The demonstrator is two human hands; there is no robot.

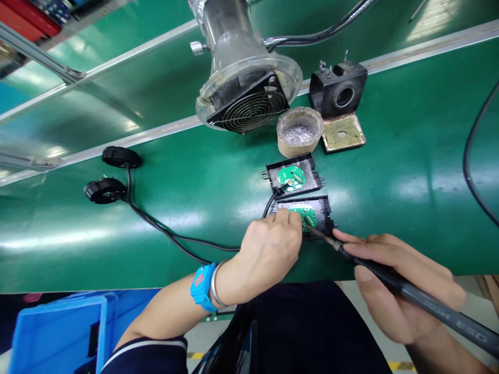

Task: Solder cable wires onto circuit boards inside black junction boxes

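My right hand grips a soldering iron by its dark handle. The iron's tip reaches a green circuit board in the nearer black plastic tray. Over the left part of that tray my left hand is closed, its fingertips at the board; what they pinch is hidden behind the knuckles. Just beyond lies a second black tray with another green board. A black cable enters this farther tray.
A fume extractor hangs above the bench. Behind the trays stand a round pot with silvery bits, a sponge tray and an iron holder. Black round cable ends lie left. Blue bins stand below.
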